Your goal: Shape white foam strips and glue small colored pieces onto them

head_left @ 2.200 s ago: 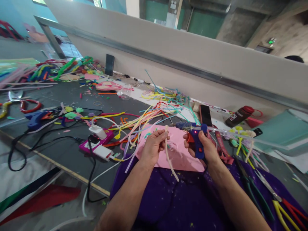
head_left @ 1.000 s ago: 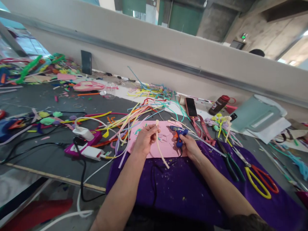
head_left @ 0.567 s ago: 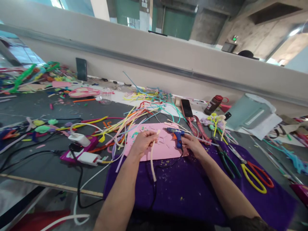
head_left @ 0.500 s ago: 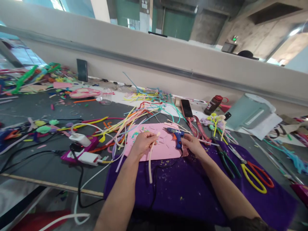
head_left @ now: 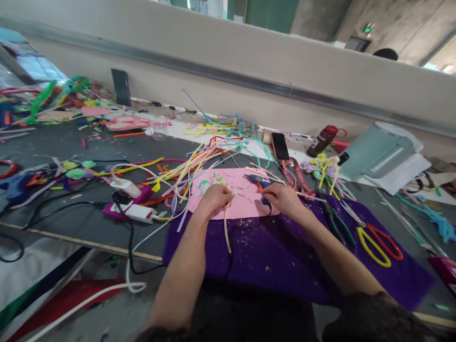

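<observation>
Tabletop [head_left: 71,142]: grey, littered with coloured strips, cords and scraps from 9 to 3 o'clock.
Purple cloth [head_left: 285,266]: spread at the near edge, speckled with small clippings; both forearms lie over it.
Pink sheet [head_left: 245,206]: at 12 o'clock from the cloth, partly on it, with small cut bits scattered on top.
Left hand [head_left: 215,198]: resting on the pink sheet, fingers closed around the upper end of the cream strip.
Right hand [head_left: 283,199]: at 3 o'clock from the left hand, fingers wrapped over the glue gun, which rests low on the sheet.
Cream strip [head_left: 226,232]: one end in the left hand, the rest trailing toward 6 o'clock onto the cloth.
Glue gun [head_left: 259,180]: blue, nozzle pointing toward 10 o'clock, mostly covered by the right hand.
Scissors [head_left: 377,240]: yellow and red handles, lying unused at 3 o'clock on the cloth.
Progress: by my reading, early to middle; the strip is straight and unshaped, nothing finished lies on the sheet, gluing and forming remain.
</observation>
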Demonstrator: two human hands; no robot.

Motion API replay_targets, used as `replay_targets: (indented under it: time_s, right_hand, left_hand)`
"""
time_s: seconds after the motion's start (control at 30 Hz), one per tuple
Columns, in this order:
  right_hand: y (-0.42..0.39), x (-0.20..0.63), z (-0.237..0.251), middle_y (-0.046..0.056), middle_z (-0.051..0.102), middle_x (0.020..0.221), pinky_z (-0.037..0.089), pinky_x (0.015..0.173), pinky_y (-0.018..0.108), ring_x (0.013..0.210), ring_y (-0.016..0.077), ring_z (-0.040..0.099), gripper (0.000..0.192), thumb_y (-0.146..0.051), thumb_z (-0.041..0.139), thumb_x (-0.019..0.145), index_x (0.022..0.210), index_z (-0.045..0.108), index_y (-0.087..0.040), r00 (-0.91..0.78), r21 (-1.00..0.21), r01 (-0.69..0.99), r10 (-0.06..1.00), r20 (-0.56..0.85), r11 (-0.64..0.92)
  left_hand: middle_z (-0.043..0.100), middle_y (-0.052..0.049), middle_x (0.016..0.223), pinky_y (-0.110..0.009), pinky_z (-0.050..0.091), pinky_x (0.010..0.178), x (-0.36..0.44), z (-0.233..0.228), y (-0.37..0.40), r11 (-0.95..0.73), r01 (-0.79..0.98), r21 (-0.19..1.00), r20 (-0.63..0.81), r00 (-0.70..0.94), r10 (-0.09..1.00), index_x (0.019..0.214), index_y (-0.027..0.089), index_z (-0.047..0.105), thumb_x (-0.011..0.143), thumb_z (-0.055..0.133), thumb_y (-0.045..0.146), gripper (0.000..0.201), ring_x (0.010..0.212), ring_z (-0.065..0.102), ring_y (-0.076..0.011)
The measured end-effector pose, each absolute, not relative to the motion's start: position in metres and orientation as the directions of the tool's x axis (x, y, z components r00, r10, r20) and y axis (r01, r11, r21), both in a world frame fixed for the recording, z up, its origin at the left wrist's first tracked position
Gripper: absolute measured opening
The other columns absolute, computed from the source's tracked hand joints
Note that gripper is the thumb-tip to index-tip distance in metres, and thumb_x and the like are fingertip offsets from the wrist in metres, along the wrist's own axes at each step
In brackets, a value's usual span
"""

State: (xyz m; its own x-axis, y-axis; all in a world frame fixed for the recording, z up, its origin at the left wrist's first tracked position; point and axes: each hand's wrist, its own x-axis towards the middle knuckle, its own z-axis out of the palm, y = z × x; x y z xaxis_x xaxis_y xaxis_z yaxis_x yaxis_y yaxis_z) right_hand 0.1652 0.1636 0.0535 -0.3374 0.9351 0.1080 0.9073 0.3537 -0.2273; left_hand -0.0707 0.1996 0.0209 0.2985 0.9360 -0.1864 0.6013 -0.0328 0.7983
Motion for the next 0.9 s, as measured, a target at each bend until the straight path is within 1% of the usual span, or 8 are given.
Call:
replay_targets:
  time_s: [0.1,0.17,0.3,0.4,0.5,0.7,0.8,0.9]
  right_hand:
    - [0.161,0.149,0.055,0.006,0.066,0.099,0.043,0.073,0.024,0.090,0.0178,0.061,0.025,-0.031,0.045,0.085,0.098,0.064,-0.020,-0.369,-0.071,0.928,0.929,-0.033,0.366]
    - [0.159,0.135,0.050,0.010,0.066,0.097,0.043,0.069,0.026,0.086,0.0208,0.062,0.027,-0.032,0.045,0.085,0.096,0.064,-0.017,-0.380,-0.040,0.925,0.923,-0.052,0.379]
    - [0.163,0.111,0.034,0.015,0.066,0.090,0.043,0.064,0.027,0.079,0.0234,0.064,0.024,-0.024,0.044,0.084,0.091,0.063,-0.012,-0.392,0.004,0.920,0.917,-0.072,0.393]
    - [0.174,0.102,0.024,0.015,0.067,0.089,0.043,0.062,0.027,0.078,0.0235,0.064,0.025,-0.023,0.041,0.085,0.095,0.062,-0.012,-0.388,-0.002,0.921,0.919,-0.063,0.389]
    - [0.187,0.097,0.020,0.012,0.068,0.088,0.042,0.063,0.026,0.081,0.0218,0.064,0.026,-0.026,0.041,0.086,0.096,0.062,-0.014,-0.380,-0.034,0.925,0.924,-0.042,0.379]
    - [0.207,0.095,0.032,0.007,0.068,0.093,0.040,0.068,0.023,0.085,0.0173,0.061,0.024,-0.026,0.043,0.085,0.094,0.063,-0.017,-0.374,-0.102,0.921,0.927,0.032,0.376]
    - [0.215,0.097,0.044,0.005,0.068,0.092,0.039,0.070,0.023,0.086,0.0161,0.060,0.024,-0.025,0.043,0.084,0.094,0.064,-0.018,-0.383,-0.124,0.913,0.921,0.076,0.390]
    - [0.221,0.096,0.055,0.004,0.068,0.088,0.038,0.066,0.022,0.082,0.0152,0.060,0.024,-0.026,0.043,0.084,0.091,0.064,-0.019,-0.397,-0.130,0.903,0.911,0.107,0.409]
  left_hand:
    - [0.053,0.000,0.042,-0.021,0.034,0.047,-0.071,0.021,0.201,-0.088,0.662,0.744,-0.160,0.305,0.939,0.052,0.015,0.060,0.064,0.050,0.024,0.018,0.044,0.050,-0.0113]
    - [0.056,-0.001,0.046,-0.022,0.034,0.049,-0.071,0.022,0.200,-0.121,0.697,0.707,-0.134,0.301,0.944,0.054,0.015,0.062,0.064,0.051,0.025,0.017,0.048,0.051,-0.0121]
    - [0.062,-0.002,0.056,-0.024,0.036,0.056,-0.070,0.021,0.196,-0.159,0.754,0.638,-0.104,0.288,0.952,0.057,0.017,0.065,0.064,0.052,0.027,0.018,0.059,0.055,-0.0142]
    - [0.064,-0.003,0.060,-0.024,0.038,0.059,-0.069,0.020,0.193,-0.151,0.783,0.604,-0.110,0.270,0.957,0.059,0.019,0.067,0.064,0.053,0.027,0.017,0.062,0.056,-0.0152]
    - [0.065,-0.004,0.062,-0.025,0.039,0.060,-0.068,0.020,0.192,-0.137,0.801,0.583,-0.119,0.251,0.961,0.060,0.020,0.067,0.066,0.053,0.029,0.018,0.064,0.058,-0.0162]
    - [0.068,-0.003,0.071,-0.025,0.041,0.063,-0.065,0.024,0.189,-0.100,0.818,0.567,-0.144,0.218,0.965,0.070,0.024,0.070,0.068,0.056,0.031,0.016,0.071,0.061,-0.0175]
    - [0.068,-0.005,0.074,-0.025,0.041,0.062,-0.063,0.026,0.187,-0.085,0.817,0.570,-0.148,0.204,0.968,0.072,0.023,0.071,0.070,0.055,0.038,0.021,0.072,0.061,-0.0183]
    - [0.068,-0.007,0.071,-0.026,0.041,0.061,-0.062,0.029,0.185,-0.085,0.809,0.581,-0.143,0.204,0.969,0.069,0.022,0.070,0.072,0.052,0.044,0.029,0.071,0.061,-0.0194]
